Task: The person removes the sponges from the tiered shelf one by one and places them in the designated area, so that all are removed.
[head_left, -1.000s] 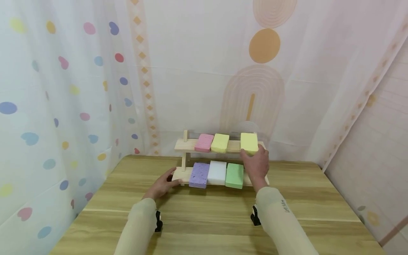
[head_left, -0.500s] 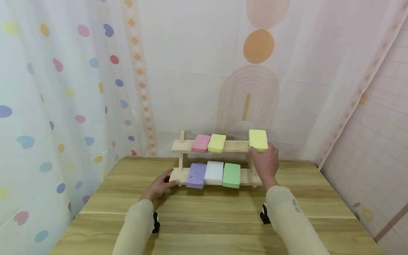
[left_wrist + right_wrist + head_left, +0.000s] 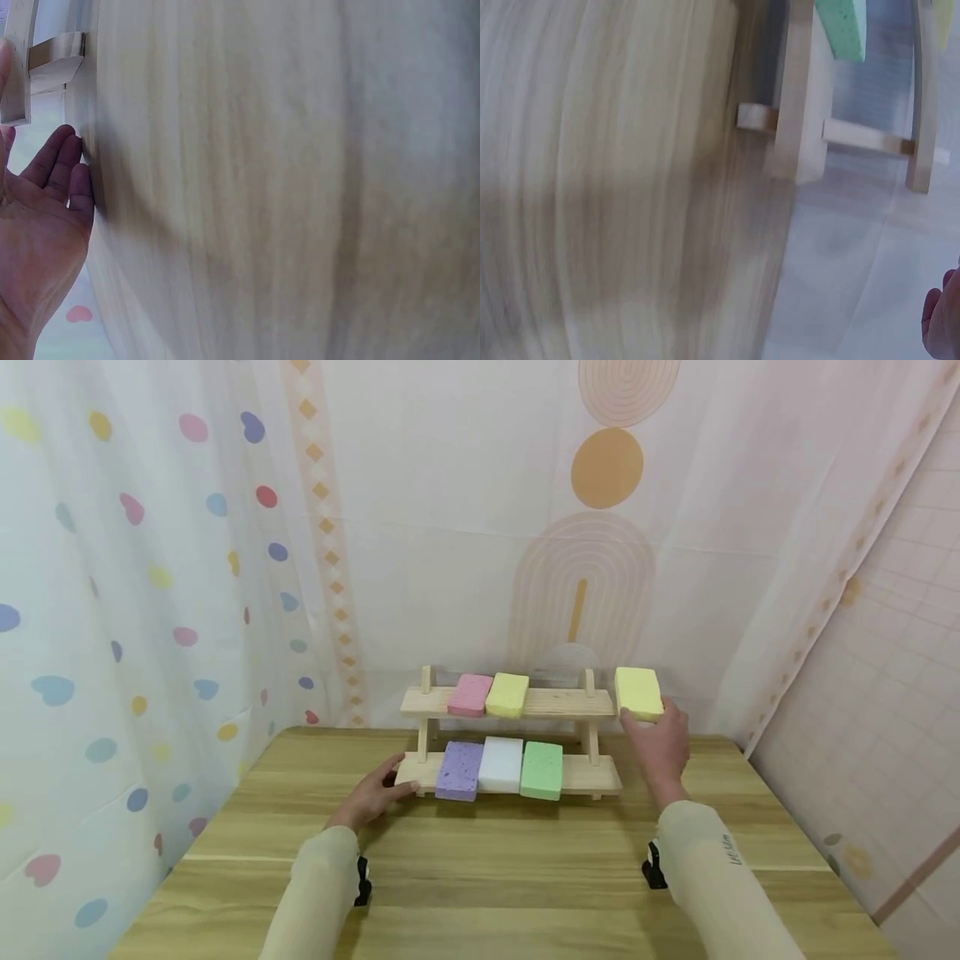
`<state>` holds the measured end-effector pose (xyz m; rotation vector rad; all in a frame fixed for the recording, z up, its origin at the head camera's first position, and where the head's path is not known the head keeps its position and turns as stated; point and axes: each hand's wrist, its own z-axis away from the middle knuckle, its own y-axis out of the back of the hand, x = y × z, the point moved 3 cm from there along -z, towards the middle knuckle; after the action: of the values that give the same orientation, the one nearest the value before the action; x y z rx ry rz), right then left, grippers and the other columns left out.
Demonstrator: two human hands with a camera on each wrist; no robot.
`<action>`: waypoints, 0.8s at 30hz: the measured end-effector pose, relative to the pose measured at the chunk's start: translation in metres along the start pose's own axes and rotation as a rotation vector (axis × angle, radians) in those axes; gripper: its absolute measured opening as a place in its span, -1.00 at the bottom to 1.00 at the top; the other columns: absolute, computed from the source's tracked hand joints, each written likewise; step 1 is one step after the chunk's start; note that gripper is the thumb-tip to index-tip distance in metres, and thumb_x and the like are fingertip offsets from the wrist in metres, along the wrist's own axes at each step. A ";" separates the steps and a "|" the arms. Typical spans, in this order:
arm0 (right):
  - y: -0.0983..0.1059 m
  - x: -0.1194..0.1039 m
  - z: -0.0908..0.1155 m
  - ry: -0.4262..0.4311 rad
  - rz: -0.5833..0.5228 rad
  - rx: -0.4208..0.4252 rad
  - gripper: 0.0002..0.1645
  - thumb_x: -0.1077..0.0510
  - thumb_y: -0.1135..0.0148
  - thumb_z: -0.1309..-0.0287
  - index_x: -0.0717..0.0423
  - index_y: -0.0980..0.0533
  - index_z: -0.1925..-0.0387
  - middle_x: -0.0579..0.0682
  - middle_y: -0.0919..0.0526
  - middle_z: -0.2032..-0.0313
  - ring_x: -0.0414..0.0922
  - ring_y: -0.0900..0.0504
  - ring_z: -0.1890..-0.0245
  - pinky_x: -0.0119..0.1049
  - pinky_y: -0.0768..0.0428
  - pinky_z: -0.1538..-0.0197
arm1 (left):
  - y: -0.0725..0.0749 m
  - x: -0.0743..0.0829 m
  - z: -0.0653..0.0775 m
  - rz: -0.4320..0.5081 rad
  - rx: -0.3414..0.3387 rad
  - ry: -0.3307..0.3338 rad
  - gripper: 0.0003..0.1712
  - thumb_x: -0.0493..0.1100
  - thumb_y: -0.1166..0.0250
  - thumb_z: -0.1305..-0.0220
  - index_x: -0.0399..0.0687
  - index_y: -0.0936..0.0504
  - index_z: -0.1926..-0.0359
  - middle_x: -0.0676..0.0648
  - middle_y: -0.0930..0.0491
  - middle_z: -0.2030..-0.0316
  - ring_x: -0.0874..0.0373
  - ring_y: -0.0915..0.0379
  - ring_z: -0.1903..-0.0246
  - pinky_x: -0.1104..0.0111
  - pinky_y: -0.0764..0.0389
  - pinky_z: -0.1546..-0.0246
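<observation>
My right hand (image 3: 660, 745) holds a yellow sponge (image 3: 639, 691) by its lower edge, up in the air just right of the upper board of a two-tier wooden rack (image 3: 572, 701). In the right wrist view only some fingers (image 3: 931, 319) show at the lower right; the sponge is out of that picture. My left hand (image 3: 372, 795) grips the left end of the rack's lower board (image 3: 420, 772), thumb at the front. A pink sponge (image 3: 471, 695) and another yellow sponge (image 3: 507, 695) lie on the upper board. Below them sit purple (image 3: 459, 770), white (image 3: 501, 764) and green (image 3: 542, 770) sponges.
The rack stands near the back of a wood-grain table (image 3: 480, 877). Behind it hangs a patterned curtain (image 3: 450, 527), and a dotted curtain (image 3: 150, 610) hangs at the left. Black wrist mounts (image 3: 655, 865) sit under both sleeves.
My right hand has carried the yellow sponge rightward, from over the upper board's right part to beyond its end. The left hand stays at the rack's left end.
</observation>
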<state>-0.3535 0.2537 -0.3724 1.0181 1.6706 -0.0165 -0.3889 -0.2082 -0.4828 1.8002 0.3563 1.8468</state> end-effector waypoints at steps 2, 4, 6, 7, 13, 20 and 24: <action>0.003 0.004 -0.001 -0.008 -0.009 -0.008 -0.11 -0.20 -0.29 -0.15 0.21 -0.30 -0.36 0.27 -0.43 -0.08 0.14 -0.46 0.09 -0.10 -0.37 0.25 | 0.001 0.000 0.000 -0.004 -0.001 0.001 0.02 0.19 -0.31 -0.32 -0.02 0.02 -0.58 -0.45 -0.10 -0.42 -0.34 0.00 -0.41 -0.17 -0.10 -0.34; 0.006 0.009 -0.001 -0.014 -0.015 -0.014 -0.11 -0.19 -0.28 -0.15 0.21 -0.30 -0.36 0.28 -0.42 -0.09 0.14 -0.46 0.09 -0.09 -0.36 0.24 | 0.002 0.000 0.001 -0.007 -0.005 0.000 0.02 0.19 -0.30 -0.32 -0.01 0.03 -0.58 -0.44 -0.10 -0.43 -0.33 0.00 -0.41 -0.16 -0.11 -0.34; 0.008 0.016 -0.002 -0.019 -0.019 -0.016 -0.12 -0.18 -0.28 -0.16 0.21 -0.29 -0.37 0.29 -0.41 -0.11 0.16 -0.46 0.08 -0.05 -0.37 0.21 | 0.001 0.001 0.001 -0.008 -0.011 -0.001 0.02 0.20 -0.30 -0.32 0.00 0.03 -0.58 -0.43 -0.10 -0.43 -0.32 -0.01 -0.41 -0.15 -0.11 -0.35; 0.010 0.019 -0.001 -0.021 -0.015 -0.019 -0.12 -0.18 -0.27 -0.17 0.22 -0.28 -0.37 0.30 -0.40 -0.11 0.17 -0.45 0.07 -0.03 -0.38 0.20 | 0.001 0.002 0.001 -0.014 -0.014 -0.001 0.02 0.20 -0.30 -0.32 0.00 0.03 -0.58 -0.43 -0.10 -0.43 -0.31 -0.02 -0.41 -0.15 -0.11 -0.34; 0.016 0.037 0.002 -0.026 -0.008 -0.044 -0.12 -0.16 -0.25 -0.22 0.27 -0.25 -0.39 0.31 -0.40 -0.10 0.18 -0.42 -0.01 0.06 -0.38 0.07 | 0.001 0.003 0.002 -0.017 -0.016 -0.011 0.01 0.20 -0.28 -0.34 -0.02 0.04 -0.58 -0.42 -0.11 -0.43 -0.30 -0.03 -0.41 -0.15 -0.10 -0.35; 0.016 0.052 0.009 -0.025 -0.029 -0.079 -0.16 -0.08 -0.30 -0.21 0.38 -0.28 -0.32 0.35 -0.39 -0.11 0.21 -0.38 -0.07 0.13 -0.34 -0.08 | 0.000 0.001 0.002 -0.021 -0.016 -0.013 -0.01 0.17 -0.28 -0.35 -0.05 0.02 -0.57 -0.42 -0.14 -0.42 -0.29 -0.06 -0.40 -0.14 -0.10 -0.35; 0.015 0.059 0.013 -0.024 -0.032 -0.108 -0.21 -0.06 -0.30 -0.22 0.38 -0.31 -0.27 0.33 -0.38 -0.07 0.18 -0.37 -0.03 0.09 -0.35 -0.02 | 0.001 0.001 0.002 -0.021 -0.014 -0.011 0.00 0.18 -0.28 -0.35 -0.05 0.02 -0.57 -0.42 -0.12 -0.43 -0.30 -0.04 -0.41 -0.16 -0.10 -0.35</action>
<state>-0.3342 0.2925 -0.4168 0.9065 1.6476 0.0403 -0.3875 -0.2086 -0.4813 1.7894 0.3556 1.8204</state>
